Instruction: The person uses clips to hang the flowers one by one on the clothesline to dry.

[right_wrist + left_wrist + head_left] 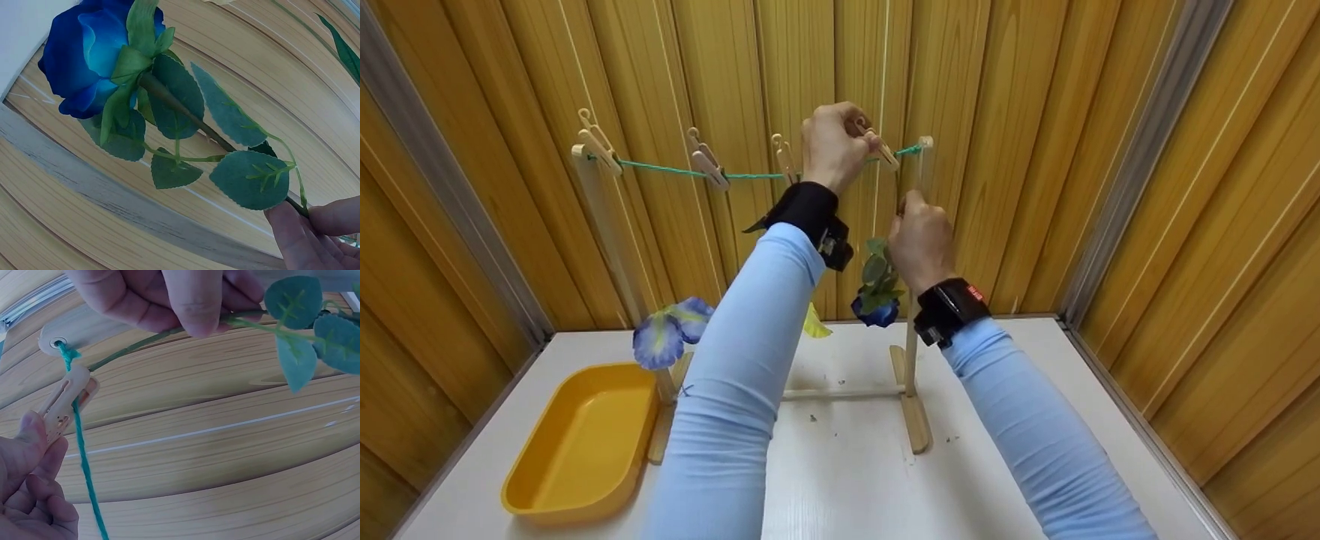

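Note:
My left hand [837, 146] pinches a wooden clothespin [67, 399] on the green string [85, 467], near the right post. Thumb and fingers press the pin's handle end in the left wrist view. Below it, my right hand [924, 244] pinches the stem of an artificial blue rose [93, 59], whose bloom hangs downward. The stem [135, 345] runs up to the clothespin's tip; whether the jaws grip it I cannot tell. Green leaves [250, 180] spread between the fingers and the bloom. More clothespins [710, 165] sit along the string to the left.
A yellow tray [585, 450] stands on the white table [840, 480] at the left. The wooden rack has a right post [912, 352] and a right foot [916, 424]. A purple-blue flower [660, 341] and a yellow petal [815, 322] hang behind my left arm.

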`<state>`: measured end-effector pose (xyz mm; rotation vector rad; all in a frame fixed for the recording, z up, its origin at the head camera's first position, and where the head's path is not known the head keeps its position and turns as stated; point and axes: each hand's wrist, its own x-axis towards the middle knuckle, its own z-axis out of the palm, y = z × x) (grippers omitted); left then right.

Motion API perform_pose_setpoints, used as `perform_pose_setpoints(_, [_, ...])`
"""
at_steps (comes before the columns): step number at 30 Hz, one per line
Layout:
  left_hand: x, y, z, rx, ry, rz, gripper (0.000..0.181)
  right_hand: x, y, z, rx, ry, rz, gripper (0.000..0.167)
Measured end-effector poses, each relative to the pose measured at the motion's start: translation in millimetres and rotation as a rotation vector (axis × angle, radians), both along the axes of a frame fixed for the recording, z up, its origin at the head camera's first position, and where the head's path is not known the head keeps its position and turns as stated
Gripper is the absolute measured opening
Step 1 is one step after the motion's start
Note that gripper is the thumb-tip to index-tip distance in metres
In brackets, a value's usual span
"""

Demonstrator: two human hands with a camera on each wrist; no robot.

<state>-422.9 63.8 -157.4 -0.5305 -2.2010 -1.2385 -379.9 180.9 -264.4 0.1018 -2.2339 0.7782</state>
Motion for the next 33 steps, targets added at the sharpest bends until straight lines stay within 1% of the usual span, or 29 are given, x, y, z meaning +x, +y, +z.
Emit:
perform_pose_setpoints(9, [3.5,-2.6,3.1,-0.023,-0.032,-0.019,0.015,-1.2,-2,2.4,0.022,-0.051,-0.036,0.019])
perform_pose_setpoints(14, [5.9,-4.3,4.5,-0.057,-0.096,-0.014,0.019,-1.3,-4,2.4,0.019,-0.064,-0.031,0.022])
perform_pose_setpoints(19, [8.7,-5.4,7.0,-0.099,-0.172,-0.024,0.039,-0.6,-5,1.9,0.026,-0.069,-0.032,0.026])
perform_pose_setpoints(22, [10.1,-5.6,7.8,-0.123,-0.197,-0.044,0.049,-0.5,-5,1.3,0.025,-0.07,-0.034,0.027])
perform_pose_setpoints(25, [10.5,-6.0,7.0,-0.14,-0.198,-0.069,0.052,-0.7,-5,0.8,0.028,-0.072,-0.036,0.028])
perform_pose_setpoints(30, [10.0,-6.1,4.6,-0.141,-0.173,-0.115,0.055,-1.5,-4,0.6,0.032,-0.076,-0.04,0.028])
perform_pose_setpoints(33, [9.5,-5.3,3.5,-0.147,-0.161,-0.129,0.056,-2.4,-3,1.0,0.03,-0.07,-0.045,0.026])
